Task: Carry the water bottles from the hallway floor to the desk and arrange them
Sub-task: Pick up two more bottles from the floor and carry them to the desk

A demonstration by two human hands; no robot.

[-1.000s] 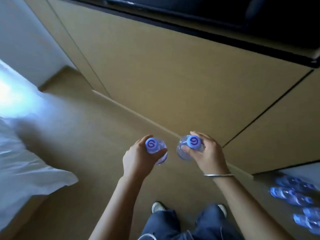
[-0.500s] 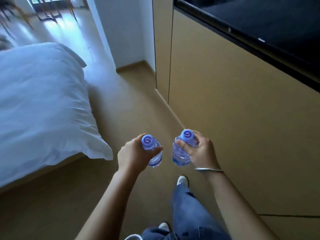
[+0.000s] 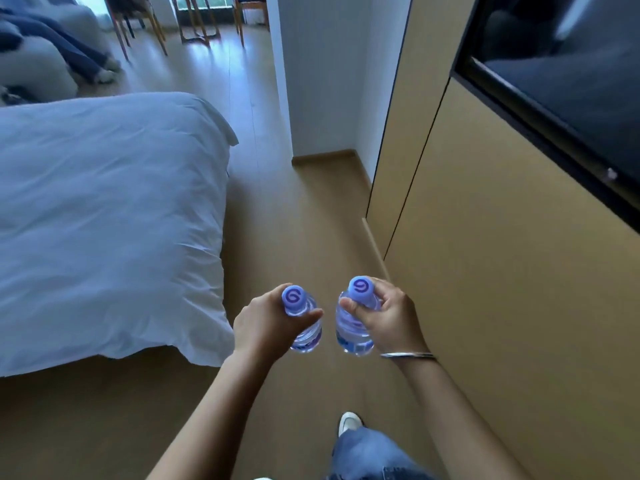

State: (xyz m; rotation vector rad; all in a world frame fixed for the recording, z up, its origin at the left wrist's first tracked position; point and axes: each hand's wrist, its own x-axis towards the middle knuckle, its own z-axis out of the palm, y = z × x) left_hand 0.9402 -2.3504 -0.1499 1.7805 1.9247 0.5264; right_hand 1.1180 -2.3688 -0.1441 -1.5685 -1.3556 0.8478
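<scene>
The left hand (image 3: 266, 323) has its grip clamped on one clear plastic water-filled bottle with a purple cap (image 3: 304, 327); the right hand (image 3: 388, 320) grips another such bottle (image 3: 351, 332), both upright above the wooden floor (image 3: 304, 216).

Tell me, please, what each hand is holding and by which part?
Left hand grips one water bottle below its cap; right hand grips another bottle at its neck.

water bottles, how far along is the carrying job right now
Done: two bottles are off the floor. In hand: the left hand grips one water bottle and the right hand grips the other bottle, both upright and apart, carried along the floor between the bed and the cabinet wall. Left: reaching the desk, which is not in view, and arranging them there.
</scene>
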